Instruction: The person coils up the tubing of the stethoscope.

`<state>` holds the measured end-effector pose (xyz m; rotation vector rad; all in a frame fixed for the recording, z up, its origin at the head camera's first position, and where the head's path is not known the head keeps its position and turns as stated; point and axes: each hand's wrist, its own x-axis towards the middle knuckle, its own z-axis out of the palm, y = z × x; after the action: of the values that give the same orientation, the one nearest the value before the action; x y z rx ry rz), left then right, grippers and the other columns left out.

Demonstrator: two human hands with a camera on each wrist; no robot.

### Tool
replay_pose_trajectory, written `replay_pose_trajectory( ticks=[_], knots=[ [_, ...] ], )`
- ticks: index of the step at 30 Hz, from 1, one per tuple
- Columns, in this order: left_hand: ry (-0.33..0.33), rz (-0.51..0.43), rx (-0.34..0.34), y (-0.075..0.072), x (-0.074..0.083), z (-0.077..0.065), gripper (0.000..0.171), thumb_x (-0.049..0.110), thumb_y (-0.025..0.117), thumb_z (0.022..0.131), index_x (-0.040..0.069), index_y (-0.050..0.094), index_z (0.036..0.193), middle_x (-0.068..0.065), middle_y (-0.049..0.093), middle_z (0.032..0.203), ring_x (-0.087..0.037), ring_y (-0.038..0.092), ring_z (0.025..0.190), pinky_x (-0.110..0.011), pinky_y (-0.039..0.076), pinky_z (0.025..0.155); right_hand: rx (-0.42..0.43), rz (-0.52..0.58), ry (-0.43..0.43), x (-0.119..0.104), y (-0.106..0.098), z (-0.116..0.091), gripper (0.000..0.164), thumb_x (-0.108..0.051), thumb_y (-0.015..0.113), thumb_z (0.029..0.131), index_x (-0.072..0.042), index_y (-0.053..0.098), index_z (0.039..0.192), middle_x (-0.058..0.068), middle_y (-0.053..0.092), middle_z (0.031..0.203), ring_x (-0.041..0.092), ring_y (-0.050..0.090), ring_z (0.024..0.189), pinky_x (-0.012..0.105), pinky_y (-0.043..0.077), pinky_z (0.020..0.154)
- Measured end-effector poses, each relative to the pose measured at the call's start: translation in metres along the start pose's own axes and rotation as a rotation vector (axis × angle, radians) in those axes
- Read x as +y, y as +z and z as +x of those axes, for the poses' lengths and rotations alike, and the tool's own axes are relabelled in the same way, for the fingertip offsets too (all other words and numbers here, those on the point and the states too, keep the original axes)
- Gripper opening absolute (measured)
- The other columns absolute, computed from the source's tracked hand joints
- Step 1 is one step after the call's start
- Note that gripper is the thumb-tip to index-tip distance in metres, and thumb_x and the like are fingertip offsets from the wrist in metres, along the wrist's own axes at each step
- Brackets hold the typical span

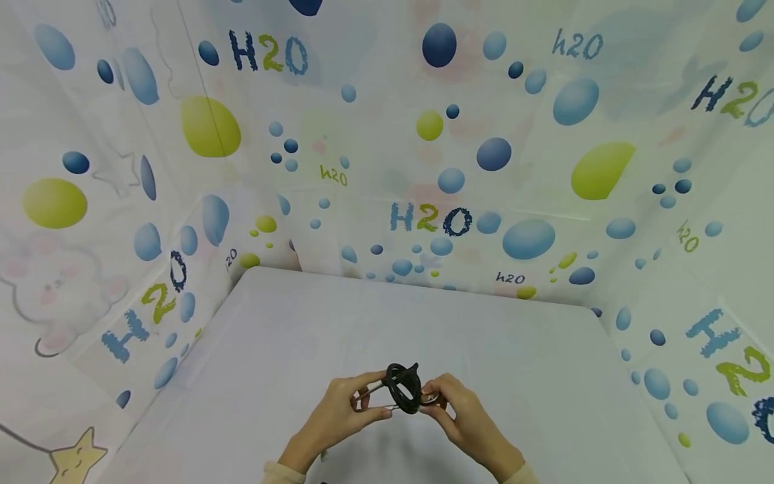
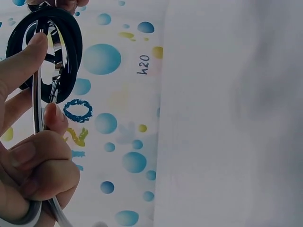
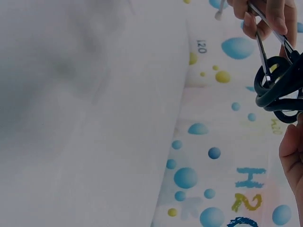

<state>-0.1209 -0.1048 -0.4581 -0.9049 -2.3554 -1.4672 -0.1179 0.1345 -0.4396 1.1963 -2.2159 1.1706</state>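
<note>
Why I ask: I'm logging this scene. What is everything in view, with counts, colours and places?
Stethoscope: 1, black coiled tubing with silvery metal parts, held between the hands above the table
Table: 1, white, beneath the hands
Patterned sheeting: count unclear, white with blue and yellow-green spots and H2O lettering, behind the table and along both sides
Bear drawing: 1, pale, on the left side
Star drawing: 1, yellow, lower left
Sleeves: 2, cream, at the wrists
Left hand: 1, bare, gripping the metal tubes
Right hand: 1, bare, pinching the round metal end
</note>
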Motion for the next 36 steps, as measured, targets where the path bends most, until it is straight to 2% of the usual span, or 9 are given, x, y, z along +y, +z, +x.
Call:
replay_pose_trajectory(
  ticks=[4, 8, 14, 20, 24, 30, 33, 36],
  knots=[
    [-0.01, 0.021, -0.012, 0.0, -0.001, -0.005, 0.048, 0.022, 0.079, 0.075, 0.009, 0.064, 0.119, 0.01, 0.048, 0.059, 0.004, 0.036, 0.05, -0.01, 0.032, 0.042, 0.018, 0.03, -0.023, 0.001, 0.004, -0.004, 0.031, 0.007, 0.073, 0.074, -0.002, 0.059, 0.099, 0.006, 0.055, 0.096, 0.01, 0.056, 0.077, 0.012, 0.046, 0.068],
    [-0.008, 0.053, -0.011, 0.0, -0.002, -0.009, 0.048, 0.02, 0.08, 0.074, 0.008, 0.064, 0.118, 0.011, 0.047, 0.06, 0.004, 0.036, 0.05, -0.01, 0.031, 0.042, 0.054, 0.067, -0.067, -0.001, 0.007, -0.005, 0.036, 0.013, 0.076, 0.066, 0.002, 0.06, 0.096, 0.01, 0.057, 0.094, 0.016, 0.06, 0.075, 0.014, 0.048, 0.069],
    [-0.031, 0.107, -0.004, -0.001, -0.002, -0.015, 0.047, 0.024, 0.081, 0.073, 0.013, 0.065, 0.116, 0.012, 0.045, 0.059, 0.007, 0.034, 0.051, -0.011, 0.03, 0.044, 0.094, 0.057, -0.106, -0.025, 0.004, 0.005, 0.039, 0.02, 0.076, 0.056, 0.007, 0.061, 0.089, 0.014, 0.059, 0.087, 0.024, 0.062, 0.072, 0.018, 0.051, 0.068],
    [-0.045, 0.126, 0.003, -0.003, -0.003, -0.018, 0.046, 0.028, 0.079, 0.075, 0.019, 0.063, 0.118, 0.013, 0.042, 0.06, 0.005, 0.034, 0.053, -0.013, 0.036, 0.047, 0.099, 0.027, -0.111, -0.036, 0.001, 0.011, 0.034, 0.019, 0.074, 0.062, 0.006, 0.061, 0.09, 0.013, 0.058, 0.088, 0.022, 0.061, 0.073, 0.019, 0.05, 0.069],
    [-0.018, 0.142, 0.002, -0.008, -0.005, -0.016, 0.047, 0.024, 0.08, 0.075, 0.018, 0.063, 0.118, 0.012, 0.042, 0.059, 0.005, 0.034, 0.053, -0.013, 0.034, 0.046, 0.09, 0.029, -0.085, -0.027, 0.005, 0.007, 0.036, 0.019, 0.074, 0.061, 0.004, 0.062, 0.091, 0.012, 0.059, 0.088, 0.022, 0.062, 0.073, 0.018, 0.05, 0.069],
    [-0.004, 0.218, -0.016, -0.016, -0.001, -0.005, 0.048, 0.024, 0.081, 0.073, 0.014, 0.065, 0.117, 0.012, 0.042, 0.059, 0.004, 0.033, 0.054, -0.013, 0.03, 0.047, 0.1, 0.034, -0.019, -0.004, 0.01, 0.002, 0.028, 0.013, 0.072, 0.071, 0.0, 0.064, 0.095, 0.009, 0.062, 0.092, 0.018, 0.062, 0.079, 0.016, 0.048, 0.072],
    [0.005, 0.249, -0.036, -0.018, 0.002, -0.003, 0.047, 0.027, 0.081, 0.073, 0.011, 0.067, 0.115, 0.012, 0.046, 0.061, 0.003, 0.035, 0.054, -0.013, 0.03, 0.047, 0.117, 0.109, 0.03, -0.002, 0.011, 0.002, 0.023, 0.015, 0.067, 0.076, 0.002, 0.062, 0.095, 0.012, 0.062, 0.091, 0.017, 0.062, 0.08, 0.018, 0.049, 0.072],
    [0.038, 0.299, -0.04, -0.016, 0.006, -0.002, 0.047, 0.029, 0.081, 0.072, 0.011, 0.068, 0.113, 0.012, 0.048, 0.063, 0.001, 0.037, 0.056, -0.013, 0.03, 0.049, 0.179, 0.185, 0.111, -0.003, 0.01, 0.005, 0.022, 0.018, 0.062, 0.079, 0.005, 0.059, 0.097, 0.015, 0.062, 0.09, 0.014, 0.062, 0.081, 0.02, 0.05, 0.071]
  ],
)
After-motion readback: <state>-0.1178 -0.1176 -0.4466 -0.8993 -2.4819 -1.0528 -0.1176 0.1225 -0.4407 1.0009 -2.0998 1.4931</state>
